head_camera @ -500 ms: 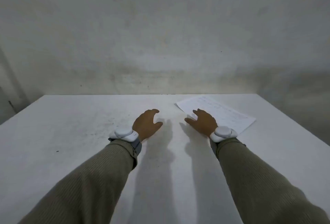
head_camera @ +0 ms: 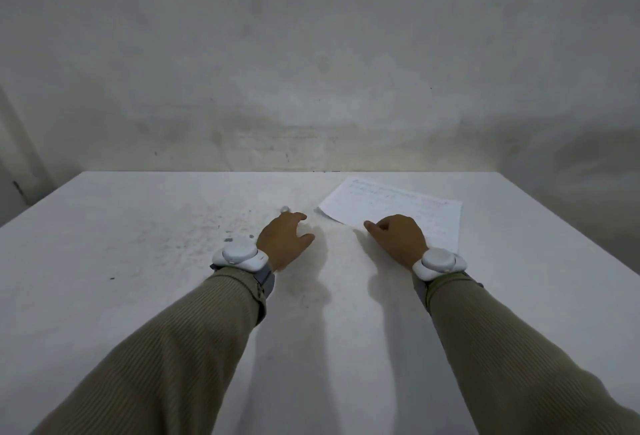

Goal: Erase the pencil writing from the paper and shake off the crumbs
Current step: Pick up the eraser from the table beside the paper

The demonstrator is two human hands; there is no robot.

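Observation:
A white paper (head_camera: 408, 204) with faint pencil lines lies at the far right of the white table (head_camera: 138, 261). My right hand (head_camera: 398, 240) rests on the paper's near edge, knuckles raised, fingers bent down onto the sheet and thumb pointing left. Whether any finger is under the edge is hidden. My left hand (head_camera: 284, 238) hovers low over the table middle, fingers loosely bent and holding nothing. A small pale eraser-like lump (head_camera: 284, 208) sits just beyond its fingertips, apart from them.
Grey smudges and dark specks (head_camera: 207, 226) mark the tabletop left of my left hand. A stained wall (head_camera: 311, 88) rises right behind the table's far edge. Both wrists carry white bands (head_camera: 239, 256).
The paper has turned and slid left toward the middle under my right hand, whose fingers have bent down. My left hand has barely moved.

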